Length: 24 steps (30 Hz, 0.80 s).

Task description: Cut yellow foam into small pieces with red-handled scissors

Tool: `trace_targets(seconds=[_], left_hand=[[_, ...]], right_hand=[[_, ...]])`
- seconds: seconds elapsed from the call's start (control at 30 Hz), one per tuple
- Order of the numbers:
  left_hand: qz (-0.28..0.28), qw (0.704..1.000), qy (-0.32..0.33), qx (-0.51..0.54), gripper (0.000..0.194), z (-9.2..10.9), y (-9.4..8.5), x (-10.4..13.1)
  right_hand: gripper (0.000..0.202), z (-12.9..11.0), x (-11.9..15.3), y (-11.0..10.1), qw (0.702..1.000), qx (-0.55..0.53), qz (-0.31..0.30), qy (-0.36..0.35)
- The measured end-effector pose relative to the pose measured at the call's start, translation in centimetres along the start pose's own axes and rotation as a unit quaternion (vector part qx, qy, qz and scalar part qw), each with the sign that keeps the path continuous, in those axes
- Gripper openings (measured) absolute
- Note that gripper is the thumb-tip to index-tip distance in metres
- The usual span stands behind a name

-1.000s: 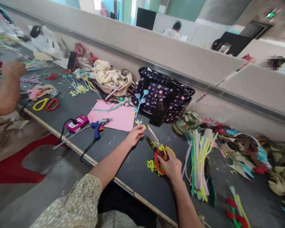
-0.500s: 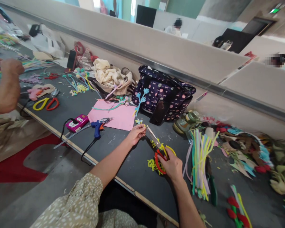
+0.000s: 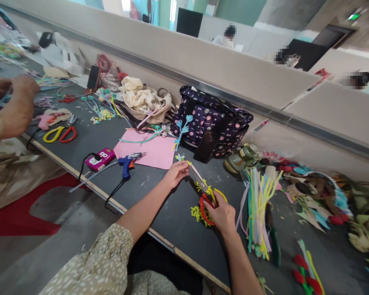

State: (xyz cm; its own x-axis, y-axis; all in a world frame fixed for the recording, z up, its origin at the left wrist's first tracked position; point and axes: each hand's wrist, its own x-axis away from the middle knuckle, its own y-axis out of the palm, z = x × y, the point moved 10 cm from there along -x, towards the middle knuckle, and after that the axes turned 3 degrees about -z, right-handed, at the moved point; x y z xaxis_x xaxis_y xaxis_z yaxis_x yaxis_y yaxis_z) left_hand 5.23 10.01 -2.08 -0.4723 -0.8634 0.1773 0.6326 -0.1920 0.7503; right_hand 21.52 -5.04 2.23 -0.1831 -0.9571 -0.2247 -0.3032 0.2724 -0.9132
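My right hand (image 3: pixel 223 213) grips a pair of scissors (image 3: pixel 203 184) by its red and yellow handles, blades pointing up and left. Pinched in the fingertips of my left hand (image 3: pixel 177 173) is a small yellow piece of pipe cleaner (image 3: pixel 189 163), right at the blade tips. Short yellow cut pieces (image 3: pixel 197 213) lie in a heap beneath the scissors. Just beyond my left hand are a few small pale blue and yellow bits (image 3: pixel 180 157). A blue pipe-cleaner flower stem (image 3: pixel 182 131) stands farther back against the bag.
Left of my hands are a pink sheet (image 3: pixel 147 149), a blue glue gun (image 3: pixel 126 166) and a magenta power strip (image 3: pixel 100 159). A dark patterned bag (image 3: pixel 215 119), a green jar (image 3: pixel 240 157) and bundled pipe cleaners (image 3: pixel 260 213) stand behind and right. A co-worker's hands (image 3: pixel 21 98) work at far left.
My hands and the scissors have hardly moved; a bit more of the yellow piece shows at the blade tips. The co-worker's hands at far left have shifted to the right.
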Motion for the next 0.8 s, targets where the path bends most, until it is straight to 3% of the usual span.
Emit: trace_targets(seconds=[0.2,0.57,0.8], left_hand=[[0.0,1.0,0.004,-0.018,0.026,0.3,0.5,0.2],[0.061,0.997,0.037,-0.009,0.029,1.0,-1.2,-0.2],[0.058,0.997,0.035,-0.046,0.03,0.6,-1.4,-0.4]], right_hand=[[0.053,-0.2,0.1,0.0,1.0,0.006,0.001,-0.008],[0.053,-0.2,0.0,-0.3,1.0,0.018,0.006,-0.011],[0.056,-0.3,0.0,-0.8,1.0,0.004,0.018,-0.012]])
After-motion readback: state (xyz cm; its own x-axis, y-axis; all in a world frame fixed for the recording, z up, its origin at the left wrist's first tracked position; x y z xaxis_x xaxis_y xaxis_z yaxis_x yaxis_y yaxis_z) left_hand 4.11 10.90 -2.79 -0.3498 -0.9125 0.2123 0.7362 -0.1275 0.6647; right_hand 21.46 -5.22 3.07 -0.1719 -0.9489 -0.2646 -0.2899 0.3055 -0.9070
